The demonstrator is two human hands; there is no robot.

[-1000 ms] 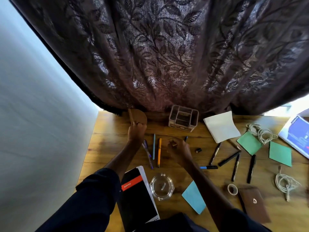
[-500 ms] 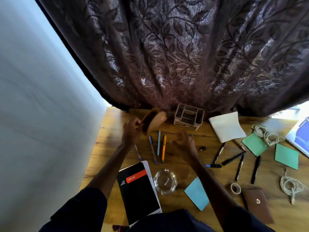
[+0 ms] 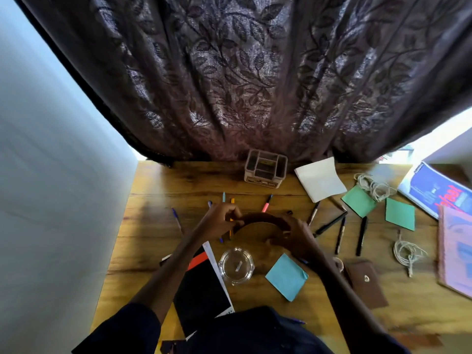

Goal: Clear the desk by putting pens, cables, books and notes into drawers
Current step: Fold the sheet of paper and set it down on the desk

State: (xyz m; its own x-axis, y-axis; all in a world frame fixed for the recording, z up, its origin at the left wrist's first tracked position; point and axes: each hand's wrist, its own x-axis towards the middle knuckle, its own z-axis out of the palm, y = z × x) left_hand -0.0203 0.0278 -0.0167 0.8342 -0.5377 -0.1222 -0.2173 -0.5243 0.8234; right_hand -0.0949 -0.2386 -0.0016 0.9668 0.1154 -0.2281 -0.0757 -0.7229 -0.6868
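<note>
Both my hands hold a brown round-topped pouch [image 3: 258,227] above the middle of the wooden desk [image 3: 158,241]. My left hand [image 3: 219,221] pinches its left rim, and my right hand [image 3: 293,233] grips its right side. Several pens [image 3: 339,235] lie to the right, and more pens [image 3: 267,204] lie beyond and under my hands. Green notes [image 3: 399,217], a blue note [image 3: 286,277] and a white paper [image 3: 319,178] lie on the desk. Two coiled cables [image 3: 407,252] lie at the right. A black book [image 3: 201,290] lies under my left forearm.
A compartment organiser [image 3: 265,169] stands at the desk's back edge against a dark curtain [image 3: 242,72]. A glass ashtray [image 3: 236,265], a brown case [image 3: 365,284], a tape roll [image 3: 338,261] and magazines [image 3: 439,190] also lie on the desk. A wall [image 3: 51,200] borders the left.
My left hand brought the brown pouch from the desk's back edge toward me. My right hand has joined it, and both now hold the pouch over the pens.
</note>
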